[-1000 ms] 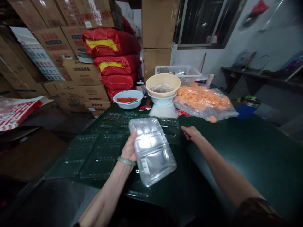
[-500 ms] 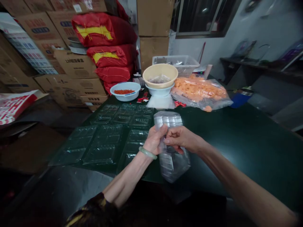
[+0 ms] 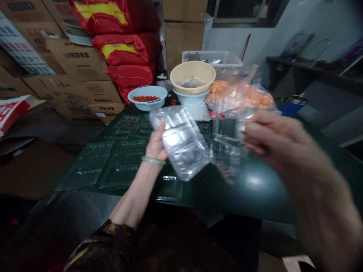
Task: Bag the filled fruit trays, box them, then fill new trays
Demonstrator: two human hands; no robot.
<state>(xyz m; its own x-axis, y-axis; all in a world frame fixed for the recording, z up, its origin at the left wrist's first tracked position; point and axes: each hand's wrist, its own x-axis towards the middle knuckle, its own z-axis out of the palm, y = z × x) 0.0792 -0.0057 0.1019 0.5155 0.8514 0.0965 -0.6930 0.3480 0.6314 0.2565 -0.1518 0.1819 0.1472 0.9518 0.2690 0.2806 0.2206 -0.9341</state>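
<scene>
My left hand (image 3: pixel 157 142), with a pale green bangle at the wrist, grips a stack of clear plastic trays (image 3: pixel 184 141) by its left edge, thumb on top. The stack is tilted above the table. On the right, my right hand (image 3: pixel 266 132) is blurred by motion, its fingers closed on a single clear plastic tray (image 3: pixel 227 143) that hangs upright, apart from the stack. Several more clear compartment trays (image 3: pixel 121 158) lie in rows on the dark green table (image 3: pixel 255 200), to the left of and below my left hand.
Behind the trays stand a light blue basin (image 3: pixel 147 99) with orange-red bits, a cream basin (image 3: pixel 193 77) on another blue one, and a bag of orange pieces (image 3: pixel 255 97). A white basket (image 3: pixel 227 64), red sacks (image 3: pixel 127 49) and cardboard boxes (image 3: pixel 79 60) are stacked farther back.
My hands have moved apart. My right hand has pulled one tray off the stack to the right; my left hand has shifted left and up with the rest. The view has dipped slightly.
</scene>
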